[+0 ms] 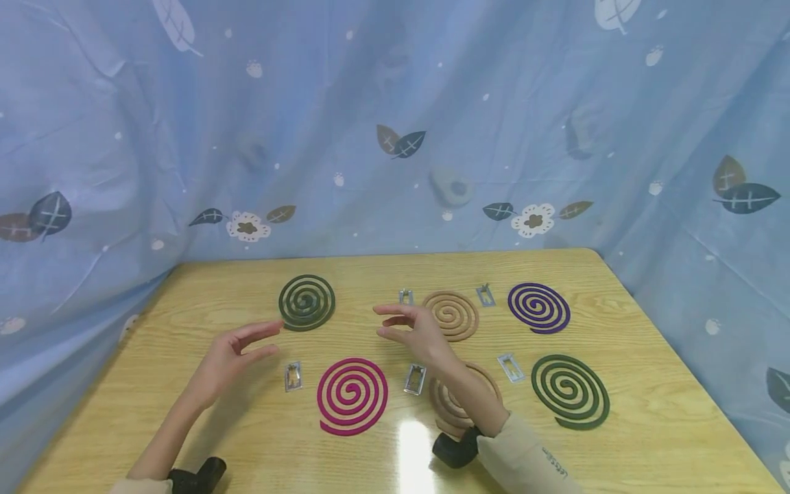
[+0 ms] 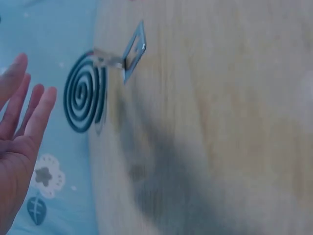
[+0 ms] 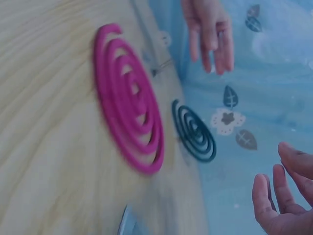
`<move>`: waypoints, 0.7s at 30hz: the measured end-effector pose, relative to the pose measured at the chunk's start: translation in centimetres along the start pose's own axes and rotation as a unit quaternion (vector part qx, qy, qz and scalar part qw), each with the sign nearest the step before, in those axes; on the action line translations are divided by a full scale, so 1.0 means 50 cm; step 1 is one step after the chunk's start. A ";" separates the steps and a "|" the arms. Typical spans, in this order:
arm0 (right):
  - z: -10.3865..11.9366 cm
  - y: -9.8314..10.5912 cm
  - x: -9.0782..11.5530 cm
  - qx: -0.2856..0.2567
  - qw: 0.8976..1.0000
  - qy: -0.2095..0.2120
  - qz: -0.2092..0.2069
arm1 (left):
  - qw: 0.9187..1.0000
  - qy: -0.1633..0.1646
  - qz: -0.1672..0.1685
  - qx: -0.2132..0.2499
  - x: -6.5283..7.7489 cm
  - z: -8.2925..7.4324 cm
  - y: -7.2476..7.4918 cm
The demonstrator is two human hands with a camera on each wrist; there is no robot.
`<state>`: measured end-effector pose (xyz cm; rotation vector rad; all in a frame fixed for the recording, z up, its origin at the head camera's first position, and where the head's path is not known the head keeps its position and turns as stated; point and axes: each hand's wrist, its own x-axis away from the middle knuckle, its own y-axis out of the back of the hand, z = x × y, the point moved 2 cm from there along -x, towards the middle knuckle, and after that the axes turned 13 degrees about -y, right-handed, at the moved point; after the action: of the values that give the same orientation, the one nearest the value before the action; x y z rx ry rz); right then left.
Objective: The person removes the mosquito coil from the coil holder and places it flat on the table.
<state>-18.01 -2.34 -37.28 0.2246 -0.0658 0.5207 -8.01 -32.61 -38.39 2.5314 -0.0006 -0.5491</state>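
Note:
My left hand (image 1: 231, 357) hovers above the table, its fingers loosely bent with a gap to the thumb and nothing between them. Nearest to it are a dark green mosquito coil (image 1: 306, 302) and a small metal coil stand (image 1: 293, 376). My right hand (image 1: 416, 329) is likewise raised and holds nothing, beside a tan coil (image 1: 453, 315). Under the right forearm, a brown coil (image 1: 447, 408) is partly covered. Between the hands and closer to me lies a magenta coil (image 1: 352, 396). Greyish metal shows at the centre of the far green coil.
On the right are a purple coil (image 1: 539, 308) and another green coil (image 1: 570, 392). More metal stands lie around: one (image 1: 415, 379) near the middle, one (image 1: 510, 368) at right, one (image 1: 485, 295) farther back, one (image 1: 405, 296) behind my right hand. A blue curtain (image 1: 333, 137) hangs behind the table.

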 end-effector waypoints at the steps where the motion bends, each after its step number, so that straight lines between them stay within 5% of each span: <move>1: 0.005 -0.008 -0.006 -0.010 1.000 0.000 0.000 | 1.000 0.000 -0.004 -0.002 -0.004 0.004 0.004; 13: 0.032 -0.071 -0.094 -0.091 0.996 -0.012 0.008 | 0.999 0.014 -0.036 -0.008 -0.049 0.040 0.048; 21: 0.012 -0.091 -0.151 -0.111 0.993 0.001 0.036 | 0.998 0.026 -0.039 0.039 -0.070 0.069 0.053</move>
<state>-22.27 -10.00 -38.48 0.0041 -0.1288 0.5805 -12.27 -36.26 -38.33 2.6301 0.0987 -0.5238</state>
